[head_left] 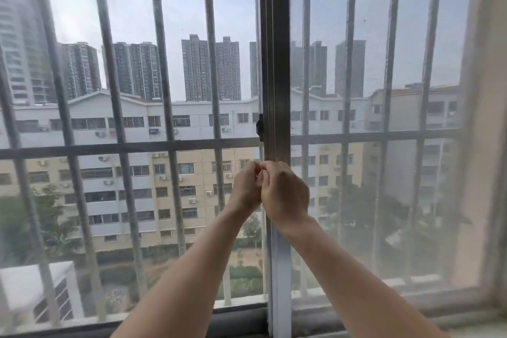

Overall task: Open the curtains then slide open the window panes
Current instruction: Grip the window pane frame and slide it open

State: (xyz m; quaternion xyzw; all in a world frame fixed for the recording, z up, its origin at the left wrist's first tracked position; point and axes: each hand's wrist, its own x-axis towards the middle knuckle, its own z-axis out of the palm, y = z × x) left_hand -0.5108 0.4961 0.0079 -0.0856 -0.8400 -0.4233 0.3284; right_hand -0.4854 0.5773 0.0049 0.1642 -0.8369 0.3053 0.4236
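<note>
A grey metal window frame upright (275, 63) runs down the middle of the view. My left hand (245, 186) and my right hand (284, 192) are side by side on it at mid height, fingers curled around its edge. A small black latch (259, 126) sits on the upright just above my hands. Left of the upright the view outside is sharp; the right side (384, 173) is hazy behind a mesh screen. No curtain hangs across the window; a pale strip (491, 118) stands at the far right edge.
Outside, vertical security bars (162, 63) and a horizontal rail (109, 149) span the whole window. The lower window track and sill (236, 318) run along the bottom. Apartment blocks and trees lie beyond.
</note>
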